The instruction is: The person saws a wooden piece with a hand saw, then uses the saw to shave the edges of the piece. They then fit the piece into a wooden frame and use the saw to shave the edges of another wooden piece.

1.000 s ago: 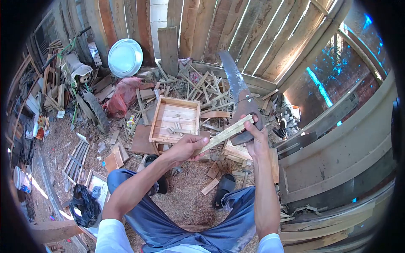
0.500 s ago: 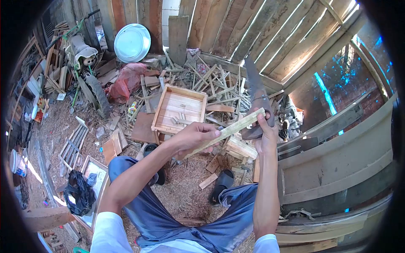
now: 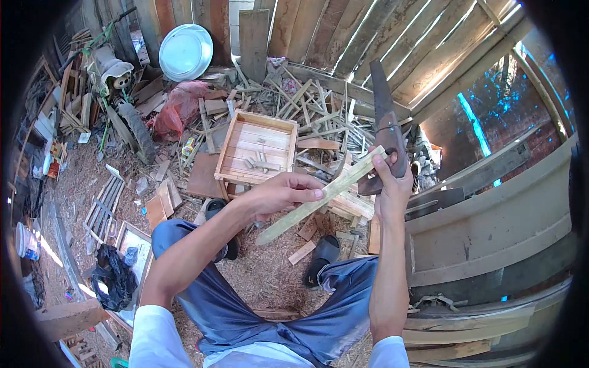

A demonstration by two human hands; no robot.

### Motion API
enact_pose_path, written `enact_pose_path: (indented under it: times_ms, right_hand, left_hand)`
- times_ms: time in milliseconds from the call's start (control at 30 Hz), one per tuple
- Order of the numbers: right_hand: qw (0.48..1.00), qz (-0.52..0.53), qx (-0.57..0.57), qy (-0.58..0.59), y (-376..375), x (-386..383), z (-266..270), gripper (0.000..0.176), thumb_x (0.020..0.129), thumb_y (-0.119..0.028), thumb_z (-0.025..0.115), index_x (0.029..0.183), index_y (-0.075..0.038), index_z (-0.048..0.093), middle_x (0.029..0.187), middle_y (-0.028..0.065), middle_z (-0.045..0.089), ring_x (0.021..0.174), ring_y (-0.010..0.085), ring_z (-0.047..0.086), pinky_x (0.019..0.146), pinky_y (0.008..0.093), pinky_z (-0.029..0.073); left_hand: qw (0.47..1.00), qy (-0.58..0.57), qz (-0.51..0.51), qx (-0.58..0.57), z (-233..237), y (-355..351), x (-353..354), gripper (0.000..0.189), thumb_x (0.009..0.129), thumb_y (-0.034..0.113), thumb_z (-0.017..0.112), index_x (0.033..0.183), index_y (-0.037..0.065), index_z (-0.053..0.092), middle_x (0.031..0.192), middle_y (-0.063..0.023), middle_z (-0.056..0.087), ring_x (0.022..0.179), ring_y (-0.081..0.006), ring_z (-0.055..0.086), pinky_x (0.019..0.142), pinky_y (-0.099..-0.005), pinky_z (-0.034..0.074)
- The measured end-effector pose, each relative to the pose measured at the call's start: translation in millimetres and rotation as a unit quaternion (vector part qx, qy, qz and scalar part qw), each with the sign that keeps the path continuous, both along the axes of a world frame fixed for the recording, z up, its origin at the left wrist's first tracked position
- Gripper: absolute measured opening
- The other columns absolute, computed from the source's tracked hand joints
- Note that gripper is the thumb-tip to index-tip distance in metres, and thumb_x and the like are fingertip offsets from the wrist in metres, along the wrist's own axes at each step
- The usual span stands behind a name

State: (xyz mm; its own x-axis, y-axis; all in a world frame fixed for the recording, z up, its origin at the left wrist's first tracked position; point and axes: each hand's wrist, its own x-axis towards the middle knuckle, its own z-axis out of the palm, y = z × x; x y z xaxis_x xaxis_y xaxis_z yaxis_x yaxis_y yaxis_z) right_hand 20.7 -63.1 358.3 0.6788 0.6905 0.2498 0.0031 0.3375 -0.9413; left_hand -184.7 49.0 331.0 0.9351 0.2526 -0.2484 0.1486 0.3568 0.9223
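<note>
A pale flat wooden strip slants across in front of me, its upper right end at my right hand. My left hand is closed around the strip's middle, with the thumb on its upper face. In my right hand are the handle of a hand saw and the strip's end, pinched under the thumb. The saw's dark blade points up and away from me, apart from the strip. Below and beyond my hands stands a wooden box frame with small wood pieces inside.
Scrap sticks heap against the plank wall. A pale blue basin leans at the back, with a red plastic bag below it. A black bag lies left of my knee. Boards line the right side.
The strip's lower left end now shows clear of my left hand. My right hand and the saw have shifted slightly right, the blade swinging a little more to the right.
</note>
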Motion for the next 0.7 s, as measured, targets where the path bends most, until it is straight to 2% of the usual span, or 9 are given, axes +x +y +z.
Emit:
enact_pose_path:
  times_ms: [133,200,333,400,433,500,600,633,700]
  right_hand:
    - [0.999,0.015,0.031,0.024,-8,-10,9,0.03,0.083,-0.005,0.074,0.098,-0.006,0.048,0.107,0.0174,0.065,0.103,0.0211,0.065,0.083,0.0289,0.05]
    - [0.999,0.022,0.036,0.033,-13,-15,15,0.031,0.083,-0.005,0.074,0.1,-0.005,0.048,0.107,0.0177,0.065,0.101,0.0212,0.065,0.086,0.0302,0.05]
    - [0.998,0.02,0.045,0.03,-14,-14,15,0.032,0.083,-0.006,0.074,0.102,-0.004,0.049,0.107,0.0186,0.066,0.099,0.0214,0.065,0.083,0.0304,0.051]
    - [0.999,0.009,0.026,0.016,-11,-15,18,0.033,0.082,-0.006,0.075,0.102,-0.004,0.049,0.105,0.0186,0.067,0.093,0.0188,0.066,0.077,0.0285,0.052]
    - [0.999,0.007,0.027,0.018,-10,-14,17,0.033,0.082,-0.006,0.075,0.102,-0.004,0.049,0.105,0.0186,0.067,0.093,0.0188,0.066,0.077,0.0285,0.052]
    - [1.0,-0.011,0.015,-0.014,-7,-10,12,0.033,0.082,-0.006,0.075,0.102,-0.004,0.049,0.105,0.0178,0.068,0.087,0.0154,0.065,0.071,0.0263,0.052]
    - [0.999,-0.02,-0.018,-0.031,-8,-3,6,0.03,0.084,-0.009,0.074,0.101,-0.003,0.049,0.105,0.0163,0.069,0.083,0.013,0.064,0.07,0.0249,0.051]
    - [0.998,-0.024,-0.006,-0.056,-6,3,4,0.028,0.086,-0.012,0.072,0.098,-0.002,0.049,0.106,0.0171,0.069,0.083,0.0141,0.066,0.069,0.0254,0.052]
    - [0.998,-0.048,-0.02,-0.033,-10,10,11,0.026,0.087,-0.013,0.071,0.096,-0.003,0.049,0.106,0.0177,0.069,0.083,0.0152,0.066,0.069,0.0255,0.052]
  left_hand:
    - [0.999,-0.024,-0.005,-0.03,-7,1,1,0.032,0.093,0.024,0.065,0.12,0.007,0.064,0.096,0.0024,0.065,0.087,-0.0058,0.055,0.077,-0.0237,0.043]
    - [0.996,-0.081,-0.016,-0.018,-8,-1,3,0.033,0.094,0.022,0.063,0.124,0.008,0.062,0.102,0.0024,0.064,0.091,-0.0053,0.055,0.08,-0.023,0.043]
    - [0.993,-0.094,-0.035,-0.06,-3,-2,3,0.034,0.094,0.02,0.062,0.126,0.007,0.06,0.105,0.0024,0.063,0.095,-0.0054,0.055,0.083,-0.0228,0.043]
    - [0.995,-0.07,-0.007,-0.064,0,-4,4,0.036,0.094,0.025,0.063,0.126,0.008,0.061,0.095,0.0041,0.062,0.083,-0.0044,0.052,0.075,-0.022,0.041]
    - [0.996,-0.068,-0.009,-0.063,-2,-1,4,0.036,0.094,0.025,0.063,0.126,0.008,0.061,0.095,0.0041,0.062,0.083,-0.0044,0.052,0.075,-0.022,0.041]
    - [1.0,0.019,-0.009,0.022,-10,7,3,0.034,0.093,0.03,0.064,0.119,0.008,0.064,0.084,0.0061,0.057,0.072,-0.0036,0.045,0.066,-0.0216,0.036]
    - [0.998,0.047,0.006,0.039,-21,11,4,0.028,0.093,0.031,0.064,0.111,0.009,0.066,0.076,0.0076,0.052,0.066,-0.0033,0.038,0.061,-0.0214,0.03]
    - [0.998,0.049,0.001,0.038,-22,11,4,0.028,0.093,0.031,0.064,0.111,0.009,0.066,0.076,0.0076,0.052,0.066,-0.0033,0.038,0.061,-0.0214,0.03]
    - [0.997,0.04,0.017,0.063,-23,11,4,0.025,0.092,0.028,0.065,0.105,0.007,0.066,0.08,0.0085,0.056,0.07,-0.0019,0.043,0.062,-0.0203,0.032]
